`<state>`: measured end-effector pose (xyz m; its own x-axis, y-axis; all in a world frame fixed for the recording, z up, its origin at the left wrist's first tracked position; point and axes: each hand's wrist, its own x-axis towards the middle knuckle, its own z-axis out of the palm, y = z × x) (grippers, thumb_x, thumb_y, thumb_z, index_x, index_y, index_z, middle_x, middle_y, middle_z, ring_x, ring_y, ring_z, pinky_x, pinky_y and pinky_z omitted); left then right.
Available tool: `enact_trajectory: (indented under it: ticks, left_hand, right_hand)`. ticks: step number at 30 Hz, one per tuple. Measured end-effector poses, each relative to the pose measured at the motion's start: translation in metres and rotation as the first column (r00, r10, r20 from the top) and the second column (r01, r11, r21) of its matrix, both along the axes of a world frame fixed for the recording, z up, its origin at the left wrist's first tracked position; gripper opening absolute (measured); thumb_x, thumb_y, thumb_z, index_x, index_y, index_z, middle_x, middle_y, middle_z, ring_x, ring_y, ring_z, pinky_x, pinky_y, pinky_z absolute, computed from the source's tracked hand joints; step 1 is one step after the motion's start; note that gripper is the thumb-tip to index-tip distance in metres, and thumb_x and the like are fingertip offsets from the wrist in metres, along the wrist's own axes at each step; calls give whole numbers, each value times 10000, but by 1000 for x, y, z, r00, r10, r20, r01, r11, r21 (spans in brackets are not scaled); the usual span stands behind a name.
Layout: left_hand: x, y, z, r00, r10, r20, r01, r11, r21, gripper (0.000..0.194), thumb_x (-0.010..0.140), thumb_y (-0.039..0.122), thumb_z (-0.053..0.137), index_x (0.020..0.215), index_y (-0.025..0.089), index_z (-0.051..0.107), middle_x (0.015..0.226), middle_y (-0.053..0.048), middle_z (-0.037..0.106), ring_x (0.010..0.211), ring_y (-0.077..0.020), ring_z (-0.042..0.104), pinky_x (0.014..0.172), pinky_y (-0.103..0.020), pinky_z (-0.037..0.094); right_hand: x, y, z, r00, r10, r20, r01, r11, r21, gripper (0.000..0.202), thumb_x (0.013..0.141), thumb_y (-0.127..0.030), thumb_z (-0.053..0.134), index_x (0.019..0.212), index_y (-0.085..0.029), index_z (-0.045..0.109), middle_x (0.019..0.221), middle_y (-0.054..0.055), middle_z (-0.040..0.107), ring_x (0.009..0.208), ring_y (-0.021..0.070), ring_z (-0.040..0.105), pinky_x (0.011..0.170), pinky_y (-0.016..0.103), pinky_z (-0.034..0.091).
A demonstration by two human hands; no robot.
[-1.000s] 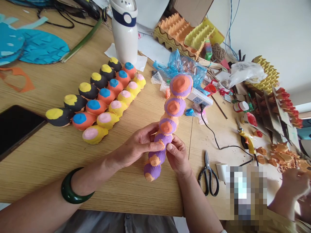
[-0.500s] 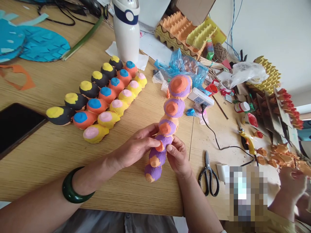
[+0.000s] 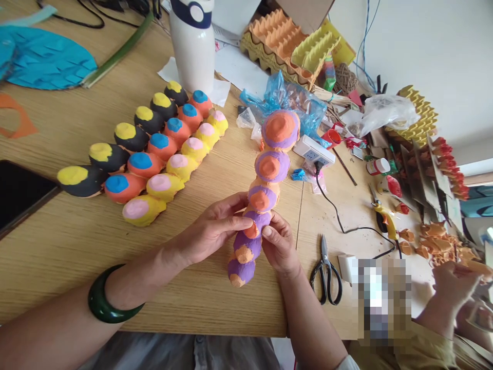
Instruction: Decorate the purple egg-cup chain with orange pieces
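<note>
Between my two hands is a strip of egg-carton cups (image 3: pixel 271 167), coated in purple with orange tops, held up off the table at a slant. My left hand (image 3: pixel 215 226) grips its left side, the thumb pressing on a small orange patch (image 3: pixel 252 230) on one purple cup. My right hand (image 3: pixel 280 244) pinches the strip from the right, thumb against the same cup. The two lowest cups show bare, paler orange tips. To the left lie egg-carton strips in rows: black with yellow tops (image 3: pixel 131 137), orange with blue tops (image 3: pixel 159 146), yellow with pink tops (image 3: pixel 179 167).
Black-handled scissors (image 3: pixel 325 275) lie right of my right hand, near a power strip (image 3: pixel 314 150) with a cable. A white bottle (image 3: pixel 192 51), a blue plastic bag (image 3: pixel 283 97) and egg trays (image 3: pixel 277 43) stand behind. A phone (image 3: pixel 21 195) lies left. Another person's hand (image 3: pixel 454 282) works at right.
The view has shifted slightly, so the table things sit a little further left and higher. My hands keep the same hold on the purple strip, left thumb still on the orange patch.
</note>
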<state>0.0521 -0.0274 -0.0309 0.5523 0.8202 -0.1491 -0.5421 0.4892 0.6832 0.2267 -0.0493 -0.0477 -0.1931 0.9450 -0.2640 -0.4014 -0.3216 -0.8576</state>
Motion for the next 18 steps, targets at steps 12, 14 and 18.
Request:
enact_trajectory:
  ticks: [12,14,18]
  left_hand:
    - [-1,0,2,999,15,-48,-12,998,68,297,834,249,722,1130,240,717,926,-7,598,815,-148,525,710,-243,445]
    - [-1,0,1,998,20,-67,-15,997,77,330,825,254,728,1154,244,709,908,-2,590,800,-148,513,700,-249,435]
    - [0,1,0,992,26,-122,-18,997,70,293,799,238,709,1091,241,701,899,-3,589,799,-162,505,678,-262,421]
  right_hand:
    - [-3,-1,-1,996,-16,82,15,1000,4,352,688,-500,913,799,-237,707,766,-9,631,679,146,512,661,279,440]
    - [-3,-2,-1,997,-22,77,21,1000,10,342,700,-491,909,797,-238,701,767,-13,624,681,142,504,656,274,431]
    - [-4,-3,-2,995,2,104,-6,999,40,320,737,-485,889,798,-240,691,769,-15,618,695,144,500,669,280,433]
